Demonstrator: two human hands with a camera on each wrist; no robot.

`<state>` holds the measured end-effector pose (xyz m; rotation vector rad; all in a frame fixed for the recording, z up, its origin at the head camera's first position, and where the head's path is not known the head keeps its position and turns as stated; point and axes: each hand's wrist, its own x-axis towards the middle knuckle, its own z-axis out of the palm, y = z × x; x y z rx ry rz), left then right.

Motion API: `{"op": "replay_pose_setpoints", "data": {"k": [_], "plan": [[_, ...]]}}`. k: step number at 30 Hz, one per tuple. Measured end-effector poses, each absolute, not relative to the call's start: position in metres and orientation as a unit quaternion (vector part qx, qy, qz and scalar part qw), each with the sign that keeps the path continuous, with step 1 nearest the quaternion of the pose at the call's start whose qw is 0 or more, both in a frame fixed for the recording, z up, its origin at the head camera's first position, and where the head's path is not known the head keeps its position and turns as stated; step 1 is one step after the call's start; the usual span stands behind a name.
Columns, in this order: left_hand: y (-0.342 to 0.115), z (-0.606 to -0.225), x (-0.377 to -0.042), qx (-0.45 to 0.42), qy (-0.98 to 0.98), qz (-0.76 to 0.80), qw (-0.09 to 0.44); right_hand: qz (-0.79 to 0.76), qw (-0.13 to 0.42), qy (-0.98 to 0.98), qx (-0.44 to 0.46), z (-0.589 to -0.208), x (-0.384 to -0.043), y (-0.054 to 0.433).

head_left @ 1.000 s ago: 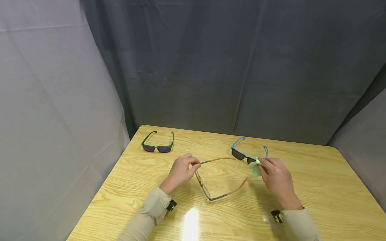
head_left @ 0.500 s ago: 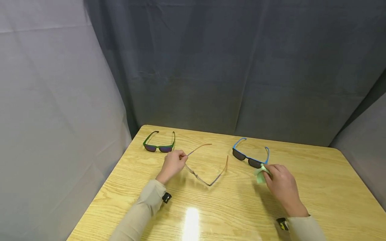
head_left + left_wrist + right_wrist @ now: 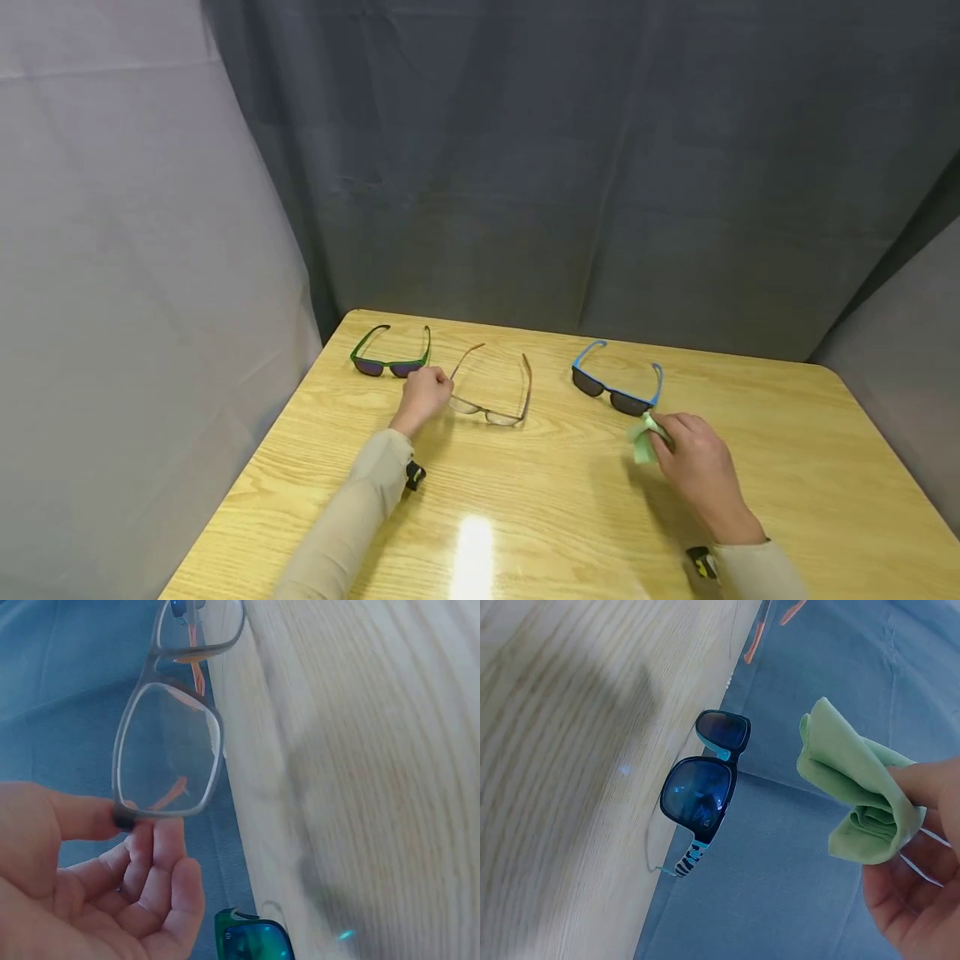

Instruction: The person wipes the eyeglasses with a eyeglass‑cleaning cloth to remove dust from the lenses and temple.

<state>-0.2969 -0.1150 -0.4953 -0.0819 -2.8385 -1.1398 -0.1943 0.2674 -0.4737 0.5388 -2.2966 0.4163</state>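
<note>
Glasses (image 3: 169, 746) with clear lenses, grey frame and orange-tipped temples are near green-framed sunglasses (image 3: 369, 367), the left hand (image 3: 423, 397) pinching one front corner; a light, level, lens-free hold seems best. The right hand (image 3: 701, 467) grips bunched pale-green cloth (image 3: 859, 787).

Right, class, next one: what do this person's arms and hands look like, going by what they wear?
The left sleeve and right sleeve are plain beige and long, ending near the wrists. The left hand and right hand wear no gloves. A small black device sits at the left wrist; another, with a yellow marking, at the right.
</note>
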Motion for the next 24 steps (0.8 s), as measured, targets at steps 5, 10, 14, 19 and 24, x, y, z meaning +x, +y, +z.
{"op": "replay_pose_setpoints", "data": {"k": [5,10,14,19,24], "plan": [[-0.116,-0.496,-0.309,0.006,-0.932,-0.363,0.020,0.163,0.362,-0.892,0.215,-0.472,-0.194,0.265],[-0.115,-0.503,-0.317,0.031,-0.933,-0.359,-0.015,0.168,0.352,-0.890,0.235,-0.473,-0.191,0.266],[-0.114,-0.509,-0.323,0.036,-0.926,-0.377,-0.014,0.174,0.340,-0.892,0.244,-0.476,-0.190,0.265],[-0.111,-0.511,-0.330,0.053,-0.920,-0.389,-0.010,0.171,0.322,-0.901,0.236,-0.481,-0.190,0.262],[-0.109,-0.511,-0.335,0.064,-0.927,-0.369,-0.007,0.169,0.304,-0.910,0.227,-0.485,-0.189,0.260]]}}
